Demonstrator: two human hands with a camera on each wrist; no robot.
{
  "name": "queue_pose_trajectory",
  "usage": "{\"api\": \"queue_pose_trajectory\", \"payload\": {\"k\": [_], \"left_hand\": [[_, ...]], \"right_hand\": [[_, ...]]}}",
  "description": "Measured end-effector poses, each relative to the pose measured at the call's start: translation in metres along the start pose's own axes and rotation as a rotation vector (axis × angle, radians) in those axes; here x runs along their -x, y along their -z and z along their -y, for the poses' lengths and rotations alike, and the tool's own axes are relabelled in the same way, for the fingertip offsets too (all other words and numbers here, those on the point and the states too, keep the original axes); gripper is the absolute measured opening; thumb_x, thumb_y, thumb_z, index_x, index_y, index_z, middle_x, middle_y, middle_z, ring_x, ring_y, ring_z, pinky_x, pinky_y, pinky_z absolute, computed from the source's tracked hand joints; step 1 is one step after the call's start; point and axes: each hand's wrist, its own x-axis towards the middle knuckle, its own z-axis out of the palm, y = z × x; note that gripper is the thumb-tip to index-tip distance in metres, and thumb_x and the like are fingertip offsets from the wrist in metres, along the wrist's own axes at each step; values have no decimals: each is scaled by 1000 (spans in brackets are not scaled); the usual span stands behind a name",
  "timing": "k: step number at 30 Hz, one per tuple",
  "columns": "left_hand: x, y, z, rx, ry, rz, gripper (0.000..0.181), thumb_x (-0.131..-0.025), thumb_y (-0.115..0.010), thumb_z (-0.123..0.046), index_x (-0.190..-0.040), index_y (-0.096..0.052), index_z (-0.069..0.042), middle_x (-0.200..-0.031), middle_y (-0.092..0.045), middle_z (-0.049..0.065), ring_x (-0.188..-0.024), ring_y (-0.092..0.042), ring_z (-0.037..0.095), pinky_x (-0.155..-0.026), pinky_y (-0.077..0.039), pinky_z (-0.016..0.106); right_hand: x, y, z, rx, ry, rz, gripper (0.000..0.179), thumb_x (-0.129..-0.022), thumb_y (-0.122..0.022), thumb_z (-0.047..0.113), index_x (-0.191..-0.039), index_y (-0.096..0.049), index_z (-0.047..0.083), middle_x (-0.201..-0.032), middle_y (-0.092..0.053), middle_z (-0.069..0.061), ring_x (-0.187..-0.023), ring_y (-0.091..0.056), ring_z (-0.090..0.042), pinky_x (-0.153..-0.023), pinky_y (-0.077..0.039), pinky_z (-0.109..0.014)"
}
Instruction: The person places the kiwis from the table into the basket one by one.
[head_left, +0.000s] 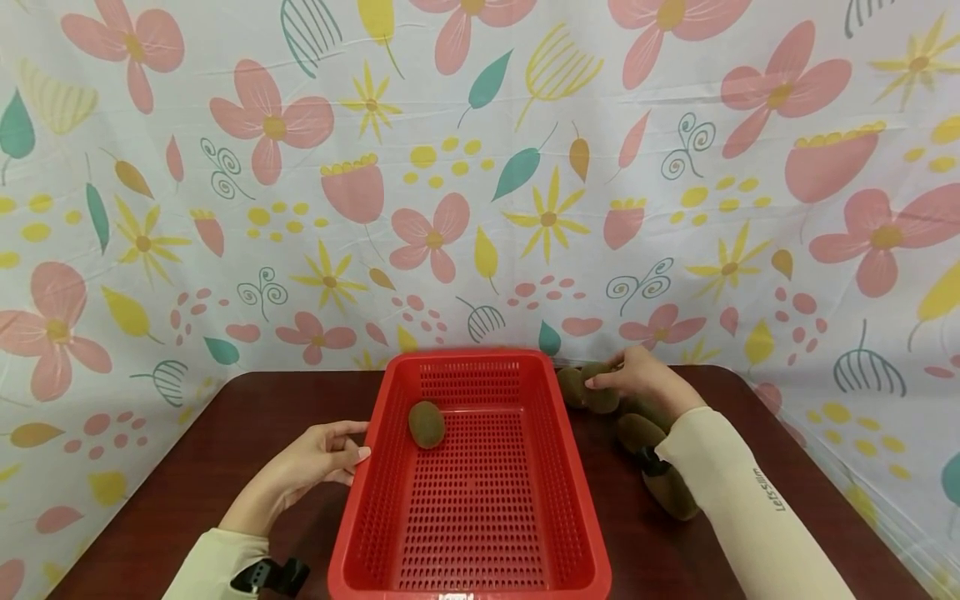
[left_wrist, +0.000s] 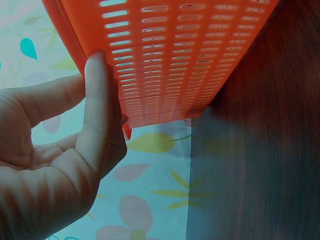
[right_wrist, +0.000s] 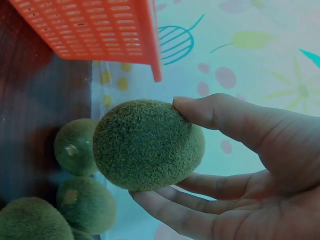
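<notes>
A red plastic basket [head_left: 471,500] with slotted walls stands mid-table, and one brown fuzzy kiwi [head_left: 427,425] lies inside near its left wall. My left hand [head_left: 318,458] holds the basket's left rim between thumb and fingers; the left wrist view shows fingers against the slotted outer wall [left_wrist: 165,55]. To the basket's right, my right hand [head_left: 647,379] grips another kiwi [right_wrist: 147,145] by thumb and fingertips. Several more kiwis lie around that hand and under the forearm, such as one kiwi [head_left: 640,433] partly covered by the right wrist.
The dark brown table [head_left: 247,442] reaches back to a white cloth [head_left: 450,275] printed with flowers and leaves. Loose kiwis [right_wrist: 86,204] lie close together on the table's right side. A black strap [head_left: 270,577] is round the left wrist.
</notes>
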Motion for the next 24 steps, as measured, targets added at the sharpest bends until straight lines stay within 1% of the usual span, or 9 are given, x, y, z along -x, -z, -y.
{"api": "queue_pose_trajectory", "payload": {"k": [2, 5, 8, 11, 14, 17, 22, 24], "left_hand": [[0, 0, 0, -1, -1, -1, 66, -95, -62, -16, -144, -28, 12, -87, -57, 11, -77, -63, 22, -72, -57, 37], [0, 0, 0, -3, 2, -3, 66, -95, -63, -16, -144, -29, 12, -87, -57, 11, -77, -63, 21, -72, -57, 37], [0, 0, 0, -1, 3, -2, 65, -95, -62, -16, -144, -29, 12, -87, -57, 11, -77, -62, 21, -72, -57, 37], [0, 0, 0, -1, 3, 0, 66, -95, -62, -16, -144, -29, 12, -88, -57, 11, -77, -62, 21, -72, -57, 37], [0, 0, -1, 0, 4, 0, 65, -95, -62, -16, -144, -28, 11, -88, -57, 11, -77, -61, 21, -73, -57, 38], [0, 0, -2, -1, 5, 1, 65, -95, -62, -16, -144, -28, 11, -88, -57, 12, -77, -61, 21, -73, -57, 38], [1, -1, -1, -2, 7, -4, 65, -95, -62, -16, -144, -29, 11, -88, -57, 11, -77, -61, 21, -73, -57, 37], [1, -1, -1, -2, 7, -4, 65, -95, -62, -16, -144, -29, 12, -88, -57, 11, -77, -61, 21, -73, -56, 37]], "right_hand": [[0, 3, 1, -1, 7, -9, 57, -83, -76, 25, -114, -55, -18, -87, -62, -18, -73, -62, -25, -62, -51, -30], [0, 7, 4, 9, 12, -27, 64, -83, -76, 27, -118, -51, -19, -100, -61, -25, -80, -62, -28, -65, -53, -32], [-1, 9, 8, 21, 14, -54, 64, -82, -77, 30, -118, -52, -17, -107, -59, -28, -83, -60, -29, -68, -52, -34], [-2, 11, 13, 22, 14, -72, 64, -82, -77, 31, -118, -53, -16, -108, -59, -27, -83, -59, -26, -69, -51, -33], [-2, 12, 18, 17, 16, -83, 61, -81, -77, 29, -117, -55, -15, -105, -62, -24, -79, -61, -23, -68, -51, -32], [-3, 13, 24, 28, 23, -88, 60, -82, -77, 29, -116, -57, -15, -103, -65, -23, -77, -64, -24, -69, -52, -32], [-3, 14, 34, 73, 30, -78, 58, -83, -74, 32, -118, -60, -11, -105, -67, -23, -85, -66, -28, -75, -53, -36], [-3, 14, 39, 81, 29, -68, 58, -84, -72, 34, -119, -59, -10, -110, -65, -24, -89, -66, -29, -79, -53, -38]]}}
